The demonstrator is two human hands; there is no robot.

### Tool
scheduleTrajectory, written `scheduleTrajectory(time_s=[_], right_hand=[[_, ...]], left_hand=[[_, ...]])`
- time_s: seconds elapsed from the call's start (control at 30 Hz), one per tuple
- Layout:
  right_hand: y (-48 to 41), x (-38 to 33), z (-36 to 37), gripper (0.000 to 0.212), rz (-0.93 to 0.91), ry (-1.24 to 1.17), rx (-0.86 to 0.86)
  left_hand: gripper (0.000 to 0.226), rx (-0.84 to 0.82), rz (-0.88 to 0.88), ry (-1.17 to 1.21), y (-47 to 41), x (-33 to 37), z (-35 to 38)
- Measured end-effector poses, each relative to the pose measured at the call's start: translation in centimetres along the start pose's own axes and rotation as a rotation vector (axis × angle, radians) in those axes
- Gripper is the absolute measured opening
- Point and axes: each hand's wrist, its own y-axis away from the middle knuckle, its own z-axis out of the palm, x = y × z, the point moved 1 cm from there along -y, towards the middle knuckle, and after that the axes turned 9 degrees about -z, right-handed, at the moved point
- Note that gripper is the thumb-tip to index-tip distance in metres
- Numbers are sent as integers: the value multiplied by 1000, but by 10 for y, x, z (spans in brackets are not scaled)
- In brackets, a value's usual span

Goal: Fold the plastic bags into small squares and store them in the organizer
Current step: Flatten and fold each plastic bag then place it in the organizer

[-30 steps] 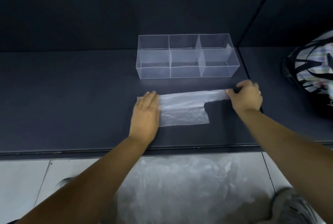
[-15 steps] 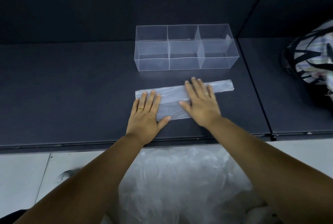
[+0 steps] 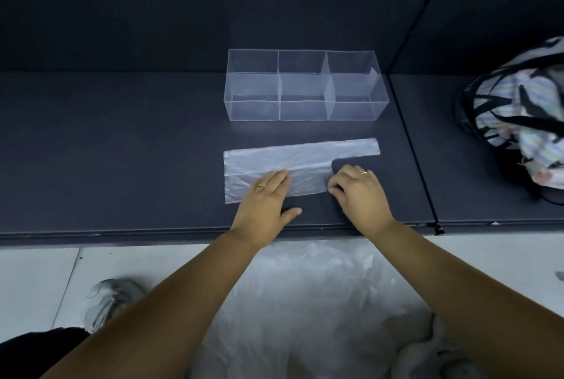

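Plastic bag (image 3: 305, 159) lies flat on the counter (image 3: 122, 150), just near of the clear organizer (image 3: 253, 110), its long axis running left to right. Straight fingers of the left hand (image 3: 264, 195) press its near-left part. The right hand (image 3: 358, 192) holds the near-right corner in a pinched grip, likely placed to fold that edge farward.

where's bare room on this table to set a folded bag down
Widest free patch: the table left of the organizer and plastic bag. A narrow bare strip runs between those two. Crowded: the bag's near edge, under left hand and right hand.
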Motion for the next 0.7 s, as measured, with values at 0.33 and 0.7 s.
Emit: scheduleTrajectory(time_s=[0.33,0.7], right_hand=[[19,10,-34,12,71,-160,-206],[3,-7,-7,8,41,-45,-125]], left_hand=[[30,234,-14,-60,5,7,-7],[33,167,28,-24,23,0,-3]])
